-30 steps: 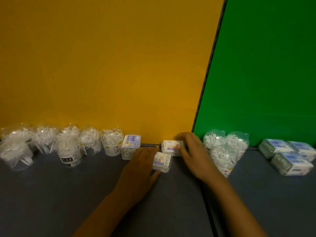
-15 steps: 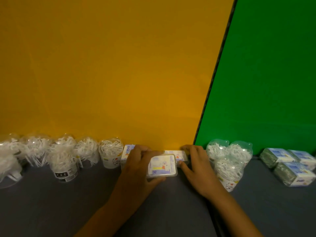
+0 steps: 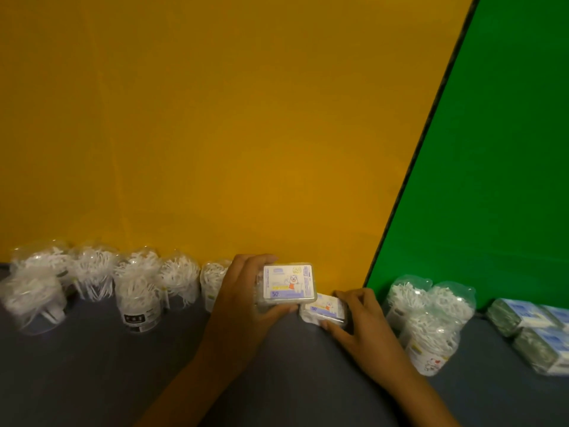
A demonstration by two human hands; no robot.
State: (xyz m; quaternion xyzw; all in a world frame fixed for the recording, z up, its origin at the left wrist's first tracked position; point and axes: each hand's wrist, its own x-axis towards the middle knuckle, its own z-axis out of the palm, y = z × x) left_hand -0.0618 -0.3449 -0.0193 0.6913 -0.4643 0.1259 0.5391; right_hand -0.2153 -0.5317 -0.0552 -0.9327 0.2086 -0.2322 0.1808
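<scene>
My left hand (image 3: 243, 306) grips a small clear plastic box (image 3: 289, 283) with a white and purple cartoon label, lifted and tilted so its lid faces me, just in front of the yellow wall. My right hand (image 3: 360, 325) holds a second box of the same kind (image 3: 324, 309) that lies on the grey surface, fingers curled round its right side and thumb at its front edge. The two boxes nearly touch. Whatever stands behind my left hand is hidden.
Several clear tubs of white swabs (image 3: 138, 291) line the yellow wall (image 3: 215, 118) at left. Three more tubs (image 3: 428, 318) stand before the green wall (image 3: 508, 149). Wrapped blue-labelled packs (image 3: 535, 331) lie at far right. A grey surface (image 3: 92, 380) spreads in front.
My left hand has lifted its box off the surface and raised it toward the wall, lid turned up. My right hand stays at the lying box; the view tilted and shifted.
</scene>
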